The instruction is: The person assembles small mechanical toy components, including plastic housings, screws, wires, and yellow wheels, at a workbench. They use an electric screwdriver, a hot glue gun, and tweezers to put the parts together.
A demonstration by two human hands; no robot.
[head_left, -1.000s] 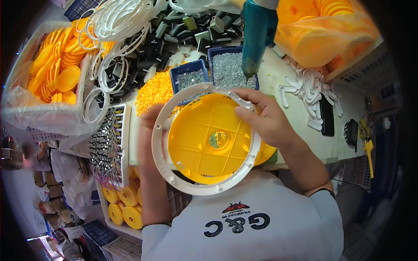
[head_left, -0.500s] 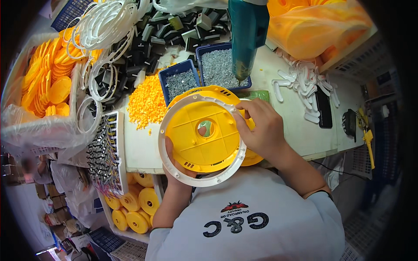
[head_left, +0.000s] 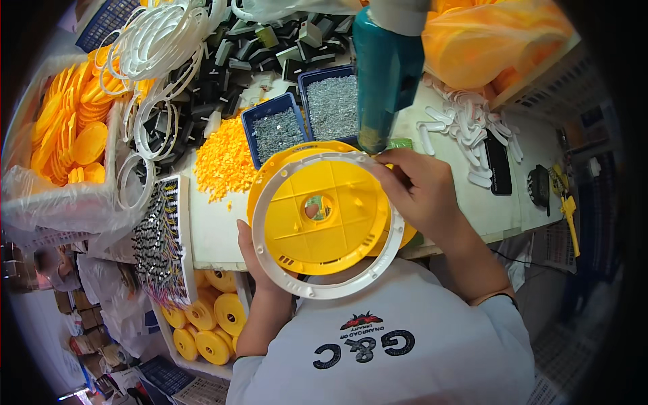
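A round yellow plastic disc [head_left: 290, 236], with ribs and a hole in its middle, is tilted in front of my chest. A white plastic ring [head_left: 270, 262] overlaps its face, offset to the lower right. My right hand [head_left: 420, 192] pinches the ring's upper right edge between thumb and fingers. From below left, my left hand [head_left: 262, 263] holds the disc, thumb up beside the rim and its other fingers mostly hidden behind. A fingertip shows through the disc's hole. More yellow plastic shows behind the disc at right. Just above hangs a teal electric screwdriver [head_left: 386, 74].
Blue trays of small screws [head_left: 277, 131] stand behind the disc, beside a heap of small yellow pieces [head_left: 221, 158]. White curved parts [head_left: 466, 128] and a black phone [head_left: 498, 165] lie right. Left are wired components [head_left: 162, 236] and a crate of yellow discs [head_left: 74, 135].
The white ring has slid rightward across the yellow disc, with my right hand moving right too. My left thumb has come away from the ring and now sticks up at left.
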